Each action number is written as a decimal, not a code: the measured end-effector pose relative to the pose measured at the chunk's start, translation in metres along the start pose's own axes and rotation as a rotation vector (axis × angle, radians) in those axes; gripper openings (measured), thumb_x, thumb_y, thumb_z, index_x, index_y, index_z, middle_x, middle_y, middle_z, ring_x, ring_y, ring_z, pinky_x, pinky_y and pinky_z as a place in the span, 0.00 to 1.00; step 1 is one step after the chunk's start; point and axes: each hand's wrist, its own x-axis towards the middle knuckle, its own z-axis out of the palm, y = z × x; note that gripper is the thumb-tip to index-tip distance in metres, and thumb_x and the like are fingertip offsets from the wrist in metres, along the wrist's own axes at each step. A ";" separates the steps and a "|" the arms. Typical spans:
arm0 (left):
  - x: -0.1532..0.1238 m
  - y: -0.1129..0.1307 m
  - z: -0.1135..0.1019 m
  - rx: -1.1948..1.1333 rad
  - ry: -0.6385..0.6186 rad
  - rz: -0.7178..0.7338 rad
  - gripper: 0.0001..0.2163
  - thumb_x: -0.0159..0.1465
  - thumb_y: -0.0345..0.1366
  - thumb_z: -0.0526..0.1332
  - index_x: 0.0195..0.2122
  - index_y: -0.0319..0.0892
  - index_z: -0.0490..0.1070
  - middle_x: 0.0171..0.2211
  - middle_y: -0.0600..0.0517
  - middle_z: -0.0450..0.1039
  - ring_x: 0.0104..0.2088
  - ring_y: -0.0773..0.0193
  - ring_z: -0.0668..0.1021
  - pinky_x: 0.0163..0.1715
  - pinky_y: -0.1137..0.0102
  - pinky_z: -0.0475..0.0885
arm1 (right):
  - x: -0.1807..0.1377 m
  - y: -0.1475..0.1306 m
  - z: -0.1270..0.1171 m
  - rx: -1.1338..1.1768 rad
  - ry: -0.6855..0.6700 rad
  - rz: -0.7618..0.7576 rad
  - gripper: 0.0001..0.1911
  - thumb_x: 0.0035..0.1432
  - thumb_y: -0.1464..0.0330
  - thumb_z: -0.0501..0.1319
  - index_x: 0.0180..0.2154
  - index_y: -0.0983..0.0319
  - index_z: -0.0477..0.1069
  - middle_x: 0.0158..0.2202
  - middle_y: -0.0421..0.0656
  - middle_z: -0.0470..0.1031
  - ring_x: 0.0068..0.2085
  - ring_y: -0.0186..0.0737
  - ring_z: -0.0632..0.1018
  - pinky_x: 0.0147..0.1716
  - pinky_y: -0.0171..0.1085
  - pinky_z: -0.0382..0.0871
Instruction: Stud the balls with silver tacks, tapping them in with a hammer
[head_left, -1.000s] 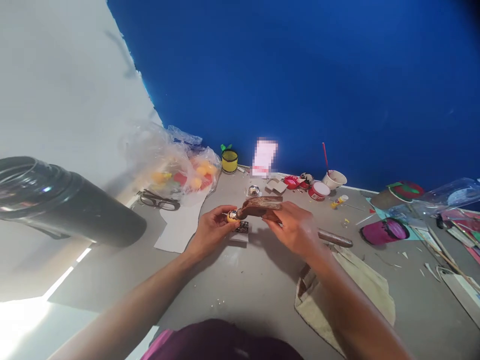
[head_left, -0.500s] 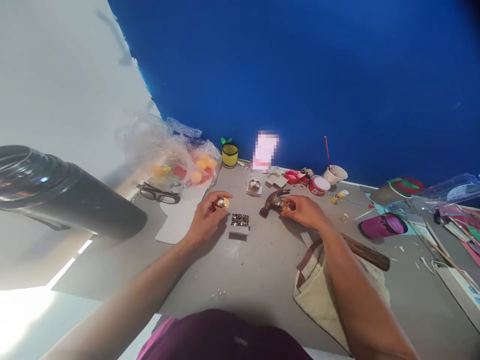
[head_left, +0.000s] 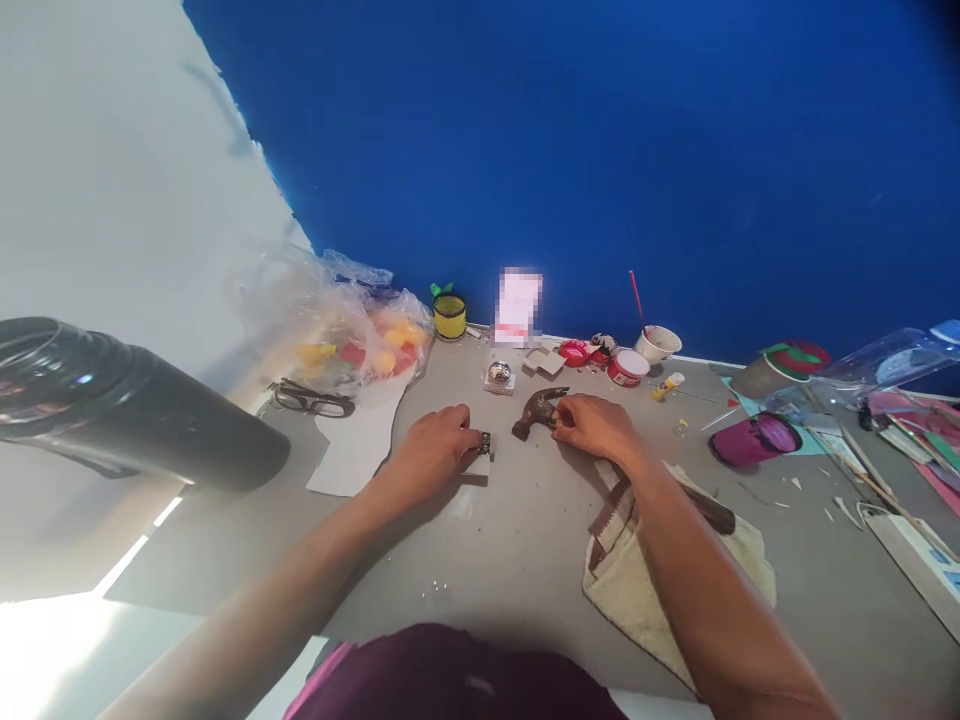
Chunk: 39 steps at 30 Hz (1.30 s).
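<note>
In my head view, my left hand [head_left: 435, 450] is curling over a small box [head_left: 475, 467] of dark, shiny pieces; its fingertips are hiding, so I cannot tell whether they are gripping anything. My right hand [head_left: 598, 425] is gripping the hammer [head_left: 536, 412] close to its head. I am judging the work partway: a silver dome [head_left: 499, 373] is already sitting on its white base beyond the box, while pieces are remaining inside. How many are needing handling, I cannot tell. All this is resting on a grey table [head_left: 510, 590], a pale cloth [head_left: 630, 590] lying under my right forearm. Glasses [head_left: 311, 402] and a paper cup [head_left: 658, 346] are standing farther off, before a blue wall [head_left: 570, 150].
</note>
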 end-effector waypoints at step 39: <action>-0.009 0.011 -0.013 -1.567 0.039 -0.453 0.12 0.58 0.45 0.70 0.31 0.41 0.77 0.20 0.57 0.61 0.23 0.70 0.62 0.23 0.73 0.55 | -0.037 -0.096 0.026 0.680 0.686 -0.602 0.07 0.68 0.69 0.62 0.39 0.58 0.79 0.34 0.44 0.82 0.36 0.39 0.80 0.38 0.37 0.75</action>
